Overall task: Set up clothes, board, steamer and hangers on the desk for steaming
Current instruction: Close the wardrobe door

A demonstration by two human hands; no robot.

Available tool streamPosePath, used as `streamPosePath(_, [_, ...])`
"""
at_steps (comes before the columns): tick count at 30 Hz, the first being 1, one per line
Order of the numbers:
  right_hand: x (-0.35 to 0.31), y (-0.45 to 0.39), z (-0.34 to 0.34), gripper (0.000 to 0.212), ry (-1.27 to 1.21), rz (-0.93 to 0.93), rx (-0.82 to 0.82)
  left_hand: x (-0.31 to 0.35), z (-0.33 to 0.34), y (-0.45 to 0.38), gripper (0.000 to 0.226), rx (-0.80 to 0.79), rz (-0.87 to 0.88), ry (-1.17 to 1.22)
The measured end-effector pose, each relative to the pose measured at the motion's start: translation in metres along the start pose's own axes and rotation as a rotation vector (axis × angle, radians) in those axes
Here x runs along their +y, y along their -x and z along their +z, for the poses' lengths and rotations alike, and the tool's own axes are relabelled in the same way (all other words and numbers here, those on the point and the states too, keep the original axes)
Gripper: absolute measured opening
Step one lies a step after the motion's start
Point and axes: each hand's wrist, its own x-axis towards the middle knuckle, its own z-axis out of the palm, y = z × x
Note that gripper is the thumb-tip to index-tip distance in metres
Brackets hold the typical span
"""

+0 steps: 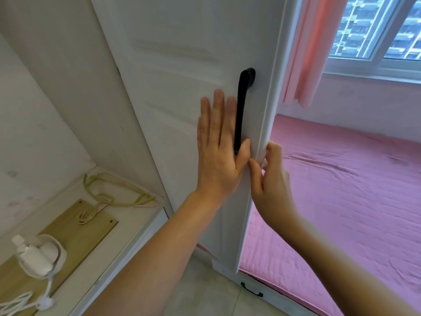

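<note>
Two hands meet a white door (182, 65): left (219, 151) flat, right (270, 179) gripping its edge.

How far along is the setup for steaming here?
Mostly done: the wooden board, the white steamer and the hangers already lie on the desk. In hand: the left hand presses flat on the white door, and the right hand grips its edge. Left: no clothes on the desk yet.
</note>
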Motion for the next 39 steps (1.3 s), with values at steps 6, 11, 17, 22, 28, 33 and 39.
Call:
streamPosePath(6, [0.016, -0.013, -0.005, 0.024, -0.036, -0.038, -0.019, -0.004, 0.029, -0.007, 0.060, 0.124, 0.034, -0.039])
streamPosePath(11, [0.038, -0.037, -0.016, 0.023, -0.091, -0.055, -0.062, -0.006, 0.056, -0.018, 0.067, 0.165, 0.018, -0.101])
streamPosePath(17, [0.071, -0.079, -0.034, 0.024, -0.213, -0.066, -0.205, -0.013, 0.096, -0.036, 0.064, 0.232, -0.016, -0.215])
streamPosePath(22, [0.102, -0.118, -0.041, 0.019, -0.267, -0.058, -0.282, -0.025, 0.125, -0.056, 0.062, 0.229, -0.071, -0.345])
streamPosePath(28, [0.134, -0.164, -0.040, 0.013, -0.314, -0.036, -0.345, -0.045, 0.135, -0.073, 0.067, 0.059, -0.119, -0.557])
streamPosePath(33, [0.156, -0.195, -0.030, 0.015, -0.348, -0.011, -0.361, -0.067, 0.142, -0.088, 0.078, -0.027, -0.074, -0.684])
streamPosePath(39, [0.177, -0.231, -0.011, 0.020, -0.340, 0.008, -0.315, -0.112, 0.146, -0.102, 0.062, -0.074, 0.041, -0.889])
